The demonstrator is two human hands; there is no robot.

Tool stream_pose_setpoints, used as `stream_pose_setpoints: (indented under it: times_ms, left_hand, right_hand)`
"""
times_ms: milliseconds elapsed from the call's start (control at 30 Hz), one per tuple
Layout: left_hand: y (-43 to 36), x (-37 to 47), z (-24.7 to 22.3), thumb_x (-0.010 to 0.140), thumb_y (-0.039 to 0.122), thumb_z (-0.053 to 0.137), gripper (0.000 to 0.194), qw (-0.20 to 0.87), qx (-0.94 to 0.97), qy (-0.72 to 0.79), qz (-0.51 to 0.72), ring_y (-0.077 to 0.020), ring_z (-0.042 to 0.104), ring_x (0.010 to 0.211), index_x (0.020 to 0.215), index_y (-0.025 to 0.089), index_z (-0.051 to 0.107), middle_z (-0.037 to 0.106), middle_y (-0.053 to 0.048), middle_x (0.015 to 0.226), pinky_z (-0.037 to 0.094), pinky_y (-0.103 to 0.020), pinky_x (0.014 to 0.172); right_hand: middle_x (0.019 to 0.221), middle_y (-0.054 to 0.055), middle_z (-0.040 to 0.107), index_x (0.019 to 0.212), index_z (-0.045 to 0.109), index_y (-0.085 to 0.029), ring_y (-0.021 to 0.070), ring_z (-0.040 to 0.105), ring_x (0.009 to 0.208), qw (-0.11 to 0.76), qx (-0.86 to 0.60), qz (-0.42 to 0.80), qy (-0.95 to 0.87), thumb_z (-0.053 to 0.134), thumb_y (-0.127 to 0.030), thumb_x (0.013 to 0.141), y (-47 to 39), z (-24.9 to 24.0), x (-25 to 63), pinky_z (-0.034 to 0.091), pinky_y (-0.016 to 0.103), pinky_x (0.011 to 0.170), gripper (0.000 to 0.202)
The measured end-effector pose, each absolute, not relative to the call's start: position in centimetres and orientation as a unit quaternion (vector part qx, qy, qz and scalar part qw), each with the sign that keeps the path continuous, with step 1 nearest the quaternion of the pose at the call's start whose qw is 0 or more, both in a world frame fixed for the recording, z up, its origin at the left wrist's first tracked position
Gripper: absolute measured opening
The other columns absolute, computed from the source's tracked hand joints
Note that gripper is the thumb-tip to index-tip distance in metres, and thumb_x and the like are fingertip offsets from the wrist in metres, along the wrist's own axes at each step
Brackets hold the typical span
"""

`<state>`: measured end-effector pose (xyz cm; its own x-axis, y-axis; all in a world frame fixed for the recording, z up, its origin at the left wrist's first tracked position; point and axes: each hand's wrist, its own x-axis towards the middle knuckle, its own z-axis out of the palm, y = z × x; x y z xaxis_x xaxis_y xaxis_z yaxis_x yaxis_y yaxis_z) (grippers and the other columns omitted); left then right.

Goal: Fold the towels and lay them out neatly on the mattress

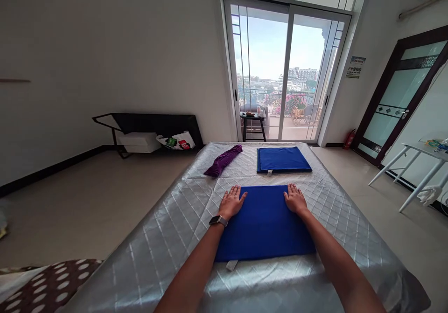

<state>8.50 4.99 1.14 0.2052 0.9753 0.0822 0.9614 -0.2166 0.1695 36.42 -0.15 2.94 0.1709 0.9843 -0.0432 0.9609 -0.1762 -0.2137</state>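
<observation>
Both hands, left and right, rest flat, unclenched, on the blue towel's far corners.

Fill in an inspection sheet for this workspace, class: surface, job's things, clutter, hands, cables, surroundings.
Surface: silver quilted mattress, mostly bare.
Job's things: near blue towel, folded flat; folded blue towel beyond it.
Clutter: purple towel, bunched, far left.
Hands: left hand and right hand flat, open, on the near towel's far corners.
Cables: nothing seen.
Surroundings: glass balcony doors, stool, white table, fire extinguisher.
</observation>
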Motion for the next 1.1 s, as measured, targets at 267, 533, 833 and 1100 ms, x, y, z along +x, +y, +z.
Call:
stream_pose_setpoints:
  times_ms: [267,533,833,1100]
  left_hand:
    - [5.3,7.1,0.5,0.098,0.058,0.019,0.076,0.046,0.763,0.638,0.092,-0.0235,0.023,0.152,0.154,0.008,0.033,0.032,-0.014,0.162,0.017,-0.041,0.124]
    - [5.2,7.3,0.6,0.099,0.055,0.019,0.072,0.049,0.757,0.639,0.131,-0.0256,0.028,0.150,0.151,0.009,0.038,0.035,-0.015,0.161,0.018,-0.045,0.124]
    - [4.4,10.8,2.4,0.093,0.056,0.055,0.058,0.035,0.787,0.597,0.152,-0.0321,0.043,0.139,0.140,0.023,0.052,0.046,-0.011,0.153,0.028,-0.061,0.117]
    - [-1.6,21.9,0.9,0.100,0.055,0.016,0.068,0.046,0.881,0.445,0.151,-0.0250,0.028,0.150,0.154,0.018,0.037,0.042,-0.010,0.158,0.024,-0.046,0.123]
  right_hand:
    - [0.165,0.011,0.022,0.158,0.023,-0.006,0.0185,0.015,0.153,0.043,-0.755,0.093,-0.648,0.022,-0.039,0.103,-0.1,4.5,36.7,0.012,0.035,0.123,0.064]
    - [0.164,0.013,0.024,0.158,0.025,-0.007,0.0211,0.018,0.153,0.060,-0.755,0.045,-0.651,0.022,-0.037,0.102,-3.1,3.9,37.3,0.018,0.040,0.122,0.063]
    - [0.164,0.012,0.023,0.158,0.024,-0.007,0.0206,0.016,0.153,0.071,-0.758,0.071,-0.645,0.022,-0.043,0.102,-4.7,2.9,36.1,0.014,0.038,0.122,0.067]
    - [0.165,0.012,0.021,0.158,0.022,-0.007,0.0188,0.013,0.154,0.066,-0.751,0.074,-0.653,0.022,-0.041,0.102,-4.7,2.7,36.4,0.013,0.037,0.123,0.065]
